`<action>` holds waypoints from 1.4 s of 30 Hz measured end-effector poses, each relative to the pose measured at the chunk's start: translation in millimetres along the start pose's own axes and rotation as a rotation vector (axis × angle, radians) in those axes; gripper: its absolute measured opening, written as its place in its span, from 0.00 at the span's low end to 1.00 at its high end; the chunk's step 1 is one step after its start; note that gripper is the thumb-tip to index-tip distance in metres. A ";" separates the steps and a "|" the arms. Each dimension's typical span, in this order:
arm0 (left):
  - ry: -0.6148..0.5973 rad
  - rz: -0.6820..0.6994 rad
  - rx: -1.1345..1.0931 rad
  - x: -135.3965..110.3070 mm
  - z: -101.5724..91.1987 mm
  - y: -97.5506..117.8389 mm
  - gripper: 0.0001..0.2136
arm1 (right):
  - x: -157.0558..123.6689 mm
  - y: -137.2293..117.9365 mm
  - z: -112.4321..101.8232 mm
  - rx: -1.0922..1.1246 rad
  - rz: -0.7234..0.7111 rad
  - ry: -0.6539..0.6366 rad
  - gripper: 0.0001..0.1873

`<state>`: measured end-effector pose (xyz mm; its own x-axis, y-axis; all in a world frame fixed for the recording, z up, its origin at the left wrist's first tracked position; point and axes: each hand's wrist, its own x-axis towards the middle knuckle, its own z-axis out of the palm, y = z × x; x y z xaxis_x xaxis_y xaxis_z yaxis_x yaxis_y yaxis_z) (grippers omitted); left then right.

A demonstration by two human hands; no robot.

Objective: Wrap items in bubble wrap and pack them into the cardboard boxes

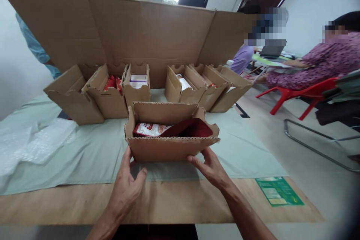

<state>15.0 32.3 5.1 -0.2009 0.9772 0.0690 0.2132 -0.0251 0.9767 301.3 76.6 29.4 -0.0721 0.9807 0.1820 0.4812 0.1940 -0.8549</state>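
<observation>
Box (161, 150) between left hand (128, 182), grip apart, and right hand (213, 168), grip unclear; level support at both ends best

1. A wooden table (174, 204) spans the scene, its bare near strip running from 8 through 6 to 4 o'clock.
2. A pale green cloth (244, 153) covers the rest, creased toward 9 o'clock.
3. Crumpled clear plastic wrap (42, 144) spreads over the cloth at 9 o'clock.
4. Three open cardboard boxes (110, 104) stand between 10 and 12 o'clock; three more cardboard boxes (212, 97) lean close together between 12 and 2.
5. A front box (168, 150) sits mid-dial, contact with the cloth unclear.
6. A green printed sheet (281, 192) lies flat on wood at 4 o'clock.
</observation>
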 end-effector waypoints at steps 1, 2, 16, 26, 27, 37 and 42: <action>-0.004 0.015 -0.002 0.7 1.6 -0.6 0.35 | -2.4 1.0 0.3 -0.005 0.006 -0.009 0.26; -0.010 0.027 -0.005 0.9 3.1 -1.1 0.35 | -4.5 2.0 0.3 -0.008 0.007 -0.016 0.25; 0.080 0.063 -0.104 26.4 -0.4 25.7 0.31 | 27.3 -8.1 14.1 0.024 -0.094 0.076 0.22; -0.018 0.050 -0.089 29.2 -3.4 8.5 0.34 | 28.8 10.5 13.0 0.002 -0.045 0.069 0.25; -0.035 0.068 -0.088 37.9 -1.1 11.3 0.35 | 37.8 11.1 12.6 0.011 -0.053 0.073 0.25; 0.175 0.298 0.552 83.7 -70.4 -5.7 0.30 | 49.9 37.8 15.2 -0.117 0.070 0.249 0.35; 0.468 0.194 0.848 110.2 -183.7 -19.1 0.19 | 30.5 51.2 5.1 -0.202 0.101 0.179 0.26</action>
<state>-186.8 101.7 31.4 -0.4095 0.7853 0.4643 0.8600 0.1625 0.4837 319.2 116.6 -11.3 0.1314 0.9711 0.1994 0.6435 0.0694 -0.7623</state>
